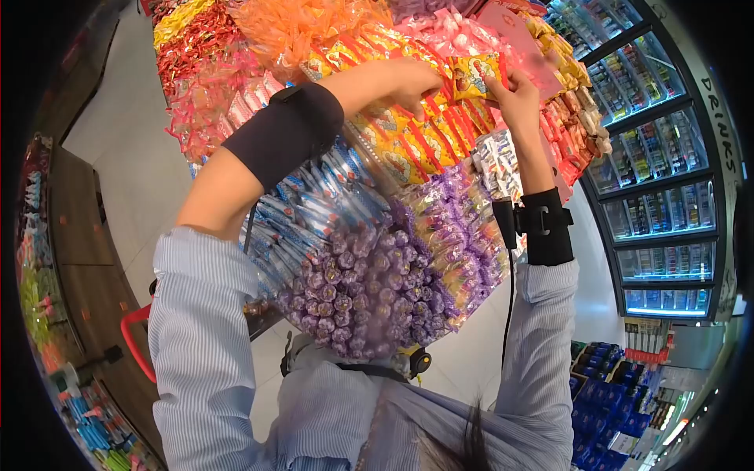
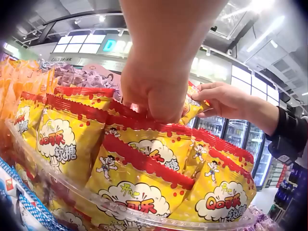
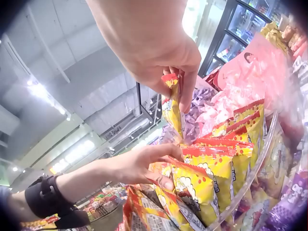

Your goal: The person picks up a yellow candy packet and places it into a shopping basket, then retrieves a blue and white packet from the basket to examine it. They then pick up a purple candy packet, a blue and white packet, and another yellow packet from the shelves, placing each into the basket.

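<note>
In the head view my right hand [image 1: 517,96] pinches a yellow gummy packet [image 1: 471,76] with red ends above the candy display. The right wrist view shows this gummy packet [image 3: 173,108] hanging from the fingertips. My left hand [image 1: 410,82] reaches down among upright yellow gummy packets [image 1: 408,153]. Seen from the right wrist, the left hand [image 3: 144,166] has its thumb and fingers about the red top edge of a gummy packet [image 3: 192,190]. The left wrist view hides those fingertips behind red packet tops.
A clear plastic rim [image 2: 96,198] borders the yellow packets. Blue-white packets [image 1: 306,212], purple lollipops [image 1: 369,286], orange wrappers [image 1: 298,27] and pink candies [image 1: 444,31] surround them. A drinks fridge [image 1: 656,149] stands at right, wooden shelving [image 1: 82,212] at left.
</note>
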